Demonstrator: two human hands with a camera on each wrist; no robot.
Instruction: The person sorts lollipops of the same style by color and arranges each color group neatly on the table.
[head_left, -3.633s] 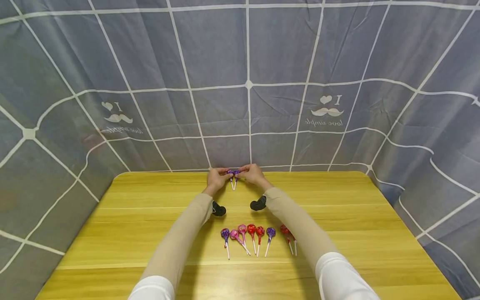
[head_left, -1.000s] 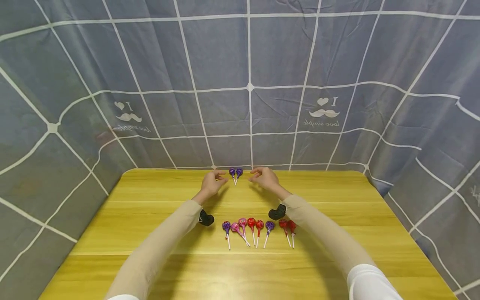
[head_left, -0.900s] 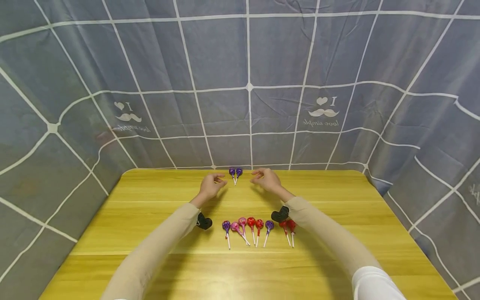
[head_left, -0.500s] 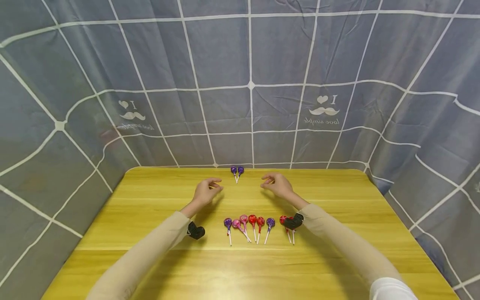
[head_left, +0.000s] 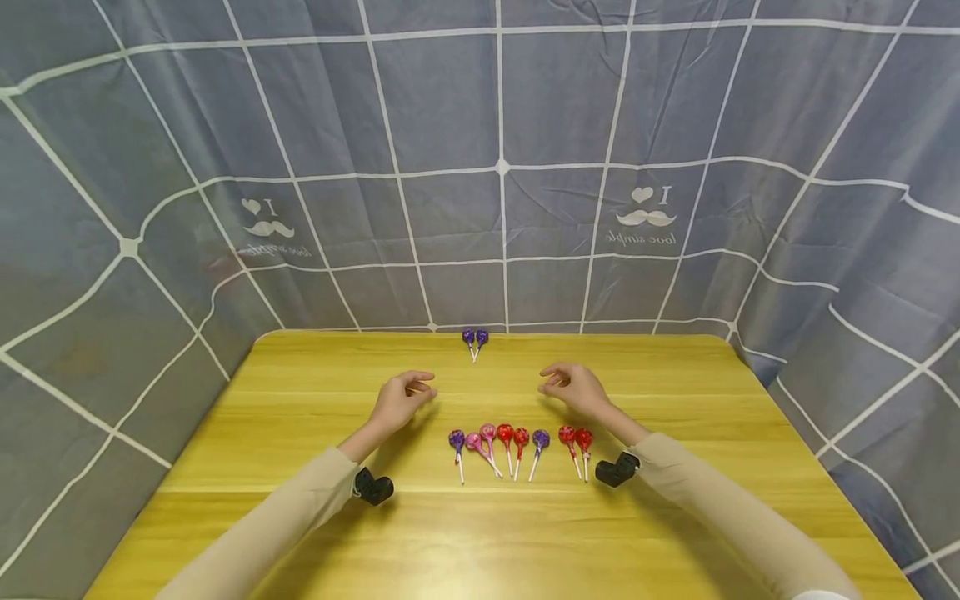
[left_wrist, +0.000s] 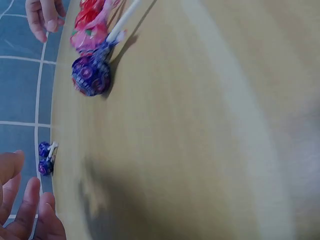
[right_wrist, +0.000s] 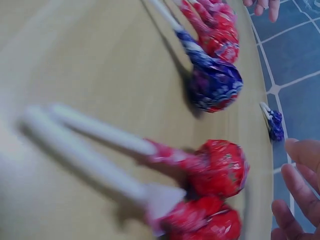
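Two purple-wrapped lollipops (head_left: 476, 338) lie side by side at the table's far edge, their sticks meeting toward the person. Nearer, a row of lollipops runs across the table: a purple one (head_left: 457, 442), two pink ones (head_left: 481, 440), two red ones (head_left: 513, 437) and another purple one (head_left: 541, 440). A red pair (head_left: 575, 437) lies a little apart at the right. My left hand (head_left: 402, 400), fingers loosely bent and holding nothing, hovers left of the row. My right hand (head_left: 576, 390) hovers beyond the red pair, also holding nothing.
The wooden table (head_left: 480, 533) has a grey curtain (head_left: 442, 217) with white lines along its back and sides. Black wrist cameras (head_left: 373, 487) sit under both sleeves; the right wrist camera (head_left: 618, 471) is close beside the red pair.
Both hands, earlier at the far purple pair, have let go and drawn back toward the person and apart. The far pair stays in place; the red pair is fully in view again.
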